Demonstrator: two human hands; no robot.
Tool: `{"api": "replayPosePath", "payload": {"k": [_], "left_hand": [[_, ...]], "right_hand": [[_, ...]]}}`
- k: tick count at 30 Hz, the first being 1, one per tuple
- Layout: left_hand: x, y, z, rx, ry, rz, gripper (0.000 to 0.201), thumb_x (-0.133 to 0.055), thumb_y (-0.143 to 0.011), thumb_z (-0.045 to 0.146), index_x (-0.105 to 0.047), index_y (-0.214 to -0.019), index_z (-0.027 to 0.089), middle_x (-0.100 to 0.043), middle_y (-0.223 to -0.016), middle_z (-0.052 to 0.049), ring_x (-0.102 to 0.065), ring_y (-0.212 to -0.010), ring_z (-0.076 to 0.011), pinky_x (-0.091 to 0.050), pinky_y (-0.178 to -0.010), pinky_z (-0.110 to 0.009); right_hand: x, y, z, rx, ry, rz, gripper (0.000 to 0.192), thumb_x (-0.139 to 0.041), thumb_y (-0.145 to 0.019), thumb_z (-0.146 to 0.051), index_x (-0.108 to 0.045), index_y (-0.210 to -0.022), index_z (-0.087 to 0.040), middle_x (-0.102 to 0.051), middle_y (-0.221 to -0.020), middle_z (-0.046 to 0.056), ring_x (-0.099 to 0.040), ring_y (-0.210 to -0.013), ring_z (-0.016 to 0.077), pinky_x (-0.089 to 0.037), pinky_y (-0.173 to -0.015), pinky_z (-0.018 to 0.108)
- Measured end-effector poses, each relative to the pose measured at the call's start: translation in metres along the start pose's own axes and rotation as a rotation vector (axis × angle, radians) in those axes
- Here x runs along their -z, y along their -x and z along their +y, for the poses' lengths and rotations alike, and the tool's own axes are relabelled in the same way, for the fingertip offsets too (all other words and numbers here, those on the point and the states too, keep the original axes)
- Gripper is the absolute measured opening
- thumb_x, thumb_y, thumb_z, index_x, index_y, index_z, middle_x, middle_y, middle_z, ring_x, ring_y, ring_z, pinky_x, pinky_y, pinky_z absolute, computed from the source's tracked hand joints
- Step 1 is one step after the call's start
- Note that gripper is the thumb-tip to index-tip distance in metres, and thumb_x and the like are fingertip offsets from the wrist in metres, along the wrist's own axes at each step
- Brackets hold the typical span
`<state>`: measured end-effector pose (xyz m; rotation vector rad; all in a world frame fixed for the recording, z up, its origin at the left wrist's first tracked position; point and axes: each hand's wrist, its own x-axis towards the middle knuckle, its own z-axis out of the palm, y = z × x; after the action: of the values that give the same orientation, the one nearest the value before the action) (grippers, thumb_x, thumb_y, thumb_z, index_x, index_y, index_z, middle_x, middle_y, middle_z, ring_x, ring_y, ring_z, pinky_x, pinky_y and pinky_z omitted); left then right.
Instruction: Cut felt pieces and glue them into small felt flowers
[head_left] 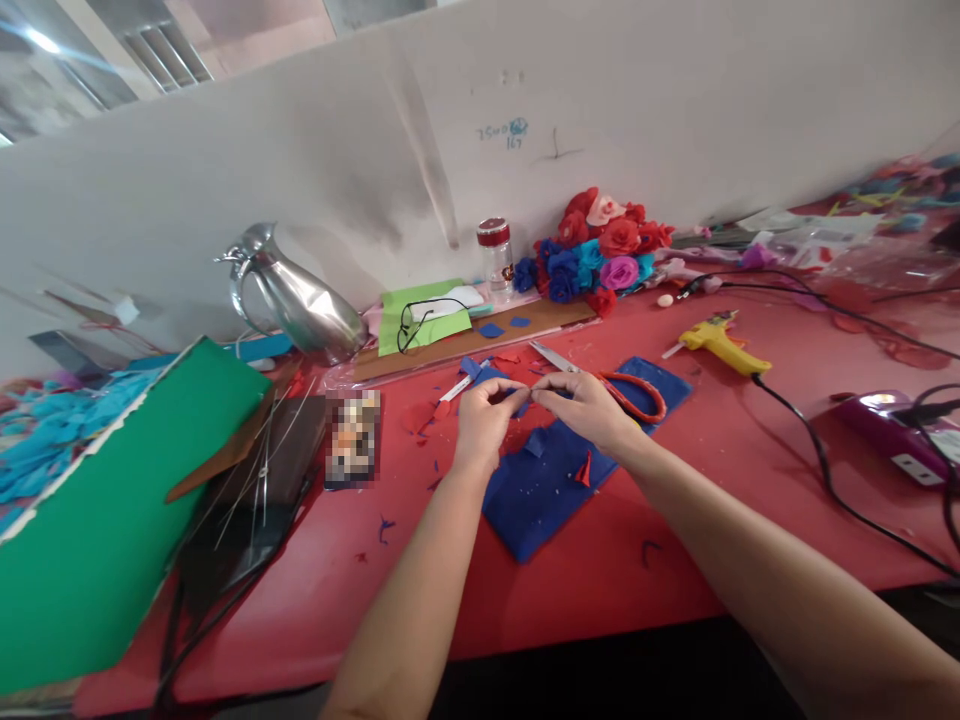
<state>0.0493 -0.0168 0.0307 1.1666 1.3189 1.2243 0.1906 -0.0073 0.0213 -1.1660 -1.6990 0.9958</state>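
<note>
My left hand (484, 418) and my right hand (581, 402) meet fingertip to fingertip above a sheet of blue felt (551, 480) on the red table (615, 560). Between the fingertips they pinch a small blue piece (523, 393); its shape is too small to make out. Red-handled scissors (630, 392) lie on the felt just behind my right hand. Small red and blue scraps lie around the felt.
A yellow glue gun (721, 342) with a black cord lies to the right, a purple device (892, 420) beyond it. Felt flowers (600, 250), a jar (495, 250) and a metal jug (300, 295) stand by the wall. A green sheet (112, 500) and thin wires (262, 450) lie left.
</note>
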Motion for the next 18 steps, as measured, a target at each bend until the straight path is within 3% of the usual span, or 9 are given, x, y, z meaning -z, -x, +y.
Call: {"api": "replayPosePath", "payload": {"k": [4,9,11,14,16,18], "left_hand": [[-0.003,0.0,-0.002,-0.18,-0.18,0.046,0.007,-0.065,-0.067,0.014,-0.065,-0.061,0.018,-0.061,-0.064,-0.001,-0.054,-0.067,-0.0136,-0.041,-0.067,-0.024],[-0.006,-0.001,-0.004,0.01,0.068,-0.017,0.007,-0.063,-0.07,0.021,-0.062,-0.066,0.017,-0.055,-0.059,0.002,-0.047,-0.057,-0.0098,-0.039,-0.061,-0.023],[-0.002,-0.004,-0.005,0.023,0.079,0.077,0.007,-0.061,-0.072,0.021,-0.061,-0.067,0.017,-0.055,-0.06,0.003,-0.046,-0.056,-0.0091,-0.039,-0.061,-0.022],[0.004,-0.008,-0.007,-0.09,-0.081,0.245,0.005,-0.059,-0.073,0.02,-0.062,-0.07,0.018,-0.059,-0.063,0.002,-0.05,-0.06,-0.0102,-0.041,-0.063,-0.023],[0.005,-0.009,-0.01,-0.09,-0.198,0.125,0.002,-0.064,-0.068,0.015,-0.064,-0.069,0.017,-0.064,-0.069,0.0,-0.056,-0.066,-0.0121,-0.043,-0.068,-0.024],[0.003,-0.009,-0.013,-0.019,-0.238,-0.022,0.012,-0.069,-0.062,0.011,-0.066,-0.072,0.017,-0.067,-0.075,-0.002,-0.059,-0.072,-0.0143,-0.045,-0.071,-0.026]], "right_hand": [[-0.003,0.002,-0.001,-0.019,0.015,0.053,0.018,-0.051,-0.073,-0.026,-0.065,-0.064,-0.018,-0.06,-0.061,-0.002,-0.05,-0.059,0.0115,-0.036,-0.057,0.024],[-0.009,0.003,-0.002,-0.203,-0.263,0.063,0.022,-0.052,-0.072,-0.035,-0.06,-0.063,-0.017,-0.041,-0.047,-0.006,-0.033,-0.044,0.0084,-0.026,-0.044,0.023],[-0.008,0.002,0.001,-0.186,-0.176,0.12,0.021,-0.053,-0.071,-0.034,-0.059,-0.061,-0.017,-0.04,-0.047,-0.006,-0.033,-0.045,0.0083,-0.026,-0.045,0.023],[-0.004,-0.001,0.007,-0.137,0.051,0.171,0.019,-0.053,-0.073,-0.032,-0.061,-0.063,-0.017,-0.047,-0.05,-0.004,-0.042,-0.048,0.0099,-0.031,-0.049,0.023],[-0.002,-0.003,0.01,-0.185,0.099,0.083,0.023,-0.054,-0.077,-0.037,-0.065,-0.077,-0.017,-0.053,-0.051,-0.003,-0.047,-0.048,0.0112,-0.034,-0.05,0.023],[-0.002,-0.004,0.01,-0.259,0.053,-0.001,0.037,-0.053,-0.082,-0.047,-0.064,-0.098,-0.017,-0.056,-0.052,-0.002,-0.05,-0.046,0.0126,-0.037,-0.049,0.024]]}}
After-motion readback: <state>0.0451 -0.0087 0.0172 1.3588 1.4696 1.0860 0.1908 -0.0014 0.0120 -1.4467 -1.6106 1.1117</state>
